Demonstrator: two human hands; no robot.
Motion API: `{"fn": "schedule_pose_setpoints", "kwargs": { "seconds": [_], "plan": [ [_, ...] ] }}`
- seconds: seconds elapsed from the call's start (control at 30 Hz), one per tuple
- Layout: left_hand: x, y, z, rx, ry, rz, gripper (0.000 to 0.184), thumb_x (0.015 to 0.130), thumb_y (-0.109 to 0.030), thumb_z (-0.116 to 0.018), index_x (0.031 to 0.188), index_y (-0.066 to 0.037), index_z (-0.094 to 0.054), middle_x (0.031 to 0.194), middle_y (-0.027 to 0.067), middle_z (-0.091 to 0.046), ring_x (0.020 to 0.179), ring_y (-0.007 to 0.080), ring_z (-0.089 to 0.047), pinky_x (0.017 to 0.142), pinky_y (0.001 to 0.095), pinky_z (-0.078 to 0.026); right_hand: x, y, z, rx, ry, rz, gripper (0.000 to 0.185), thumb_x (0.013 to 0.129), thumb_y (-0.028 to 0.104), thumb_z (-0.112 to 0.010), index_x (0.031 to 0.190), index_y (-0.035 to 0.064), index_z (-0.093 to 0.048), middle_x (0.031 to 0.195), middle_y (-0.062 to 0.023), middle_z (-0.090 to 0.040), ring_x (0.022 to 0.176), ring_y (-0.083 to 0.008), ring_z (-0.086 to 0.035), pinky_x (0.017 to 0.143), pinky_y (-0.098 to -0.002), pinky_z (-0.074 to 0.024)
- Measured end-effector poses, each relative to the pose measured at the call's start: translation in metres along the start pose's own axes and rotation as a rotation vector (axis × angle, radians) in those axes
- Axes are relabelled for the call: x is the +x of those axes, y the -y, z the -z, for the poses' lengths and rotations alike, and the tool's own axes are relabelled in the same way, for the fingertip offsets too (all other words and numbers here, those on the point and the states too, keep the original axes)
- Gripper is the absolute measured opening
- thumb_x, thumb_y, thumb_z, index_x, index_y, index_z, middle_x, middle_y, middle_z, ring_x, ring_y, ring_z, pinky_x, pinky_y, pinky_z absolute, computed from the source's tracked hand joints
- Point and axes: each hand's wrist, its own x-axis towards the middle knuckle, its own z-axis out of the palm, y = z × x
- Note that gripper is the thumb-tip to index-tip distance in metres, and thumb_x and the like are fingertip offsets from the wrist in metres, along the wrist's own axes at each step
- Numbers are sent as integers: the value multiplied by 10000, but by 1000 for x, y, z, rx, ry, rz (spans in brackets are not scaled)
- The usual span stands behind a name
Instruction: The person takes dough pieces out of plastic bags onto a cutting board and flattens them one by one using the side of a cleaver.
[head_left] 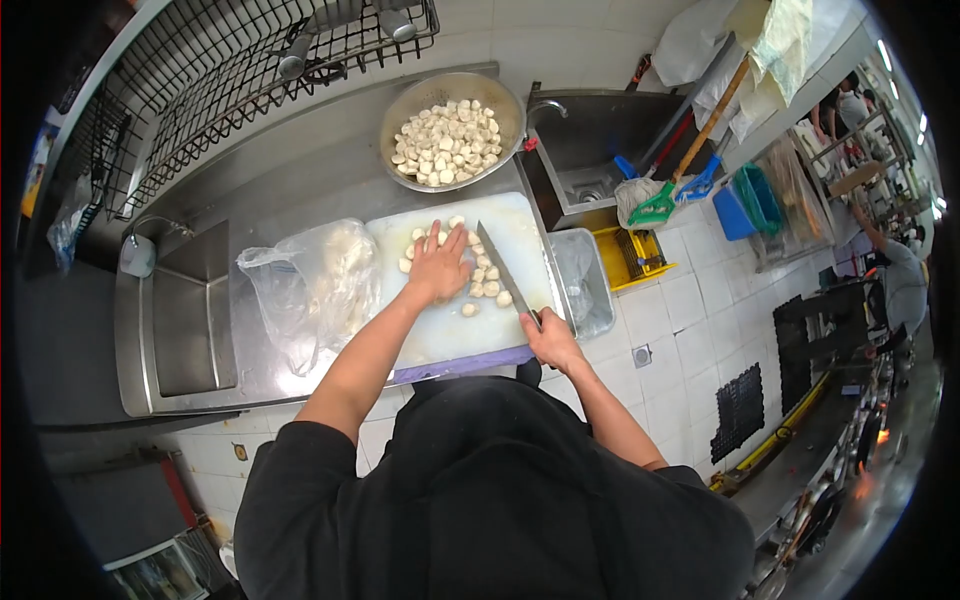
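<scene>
My right hand [552, 341] grips the handle of a large kitchen knife [505, 268], its blade slanting up and left over the right part of a white cutting board [430, 335]. My left hand [440, 266] rests with fingers spread on small whitish ball-shaped pieces [490, 288] on the board; what lies under the palm is hidden. Several pieces sit between that hand and the blade, and one lies apart near the board's middle. Behind the board stands a wide metal bowl [393, 100] heaped with similar pieces. A clear plastic bag [300, 290] with pale contents lies left of the board.
A sink [195, 320] is at the left, another [590, 185] at the back right. A clear plastic tub [582, 285] and yellow crate [635, 257] stand right of the counter. A wire rack [240, 95] hangs above. Another person [900, 280] stands far right.
</scene>
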Motion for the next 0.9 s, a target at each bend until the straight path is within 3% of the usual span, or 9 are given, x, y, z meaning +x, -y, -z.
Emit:
{"fn": "schedule_pose_setpoints", "kwargs": {
  "seconds": [0.2,0.37,0.4,0.47,0.53,0.6,0.7,0.8,0.9],
  "plan": [
    [-19,-3,-7,31,-101,59,744,1074,-544,-365,1693,-155,-227,1782,50,-136,1634,389,-58,1280,629,-114,3,10,11,-57,97,-54,536,1084,391,-517,1071,-143,-569,810,-251,-694,536,-314,-675,488,-439,-536],
    [3,5,-1,-86,-137,38,751,1057,-540,-425,1668,-124,-291,1765,78,-199,1624,375,-122,1278,592,-114,25,-10,-7,-150,6,107,525,1088,377,-493,1087,-140,-588,912,-354,-705,689,-465,-720,675,-515,-581],
    [11,10,-3,-142,-175,21,750,1050,-530,-460,1660,-123,-306,1746,98,-264,1611,372,-193,1267,591,-144,31,-19,-12,-152,8,114,525,1088,377,-493,1087,-140,-588,912,-354,-705,689,-465,-720,675,-515,-581],
    [28,24,-8,-231,-227,52,720,1035,-487,-516,1640,-132,-351,1718,94,-325,1581,376,-262,1256,564,-187,42,-31,-17,-168,-39,195,488,1108,378,-483,1039,-100,-554,711,-214,-653,479,-294,-648,437,-430,-515],
    [35,31,-5,-325,-261,82,694,1021,-443,-572,1620,-141,-396,1690,91,-386,1552,381,-331,1246,538,-230,38,-21,-10,-153,-5,162,492,1109,377,-482,1042,-105,-553,716,-222,-656,484,-297,-652,435,-431,-515],
    [38,34,8,-378,-137,-117,616,961,-331,-664,1523,-114,-533,1578,129,-527,1418,338,-500,1193,484,-296,34,-19,-10,-142,31,126,495,1111,376,-481,1046,-110,-552,721,-229,-659,489,-300,-656,434,-432,-515],
    [27,13,29,-412,-35,-40,551,944,-275,-678,1467,-124,-598,1598,129,-500,1406,342,-499,1192,441,-310,35,-20,-10,-127,1,184,500,1111,380,-483,1033,-109,-547,731,-237,-666,473,-293,-647,430,-434,-513],
    [31,13,-2,-531,-170,-203,528,939,-217,-716,1441,-94,-609,1536,130,-563,1336,346,-549,1169,441,-389,30,-22,-18,-172,-44,181,489,1108,373,-489,1039,-106,-554,782,-293,-686,587,-391,-694,554,-499,-555],
    [18,-3,-9,-521,-350,-67,498,930,-176,-730,1410,-90,-632,1416,145,-649,1235,343,-606,1107,438,-442,19,-17,-22,-210,-112,236,481,1104,361,-491,1043,-110,-567,849,-357,-688,775,-512,-702,728,-565,-553]
  ]
}}
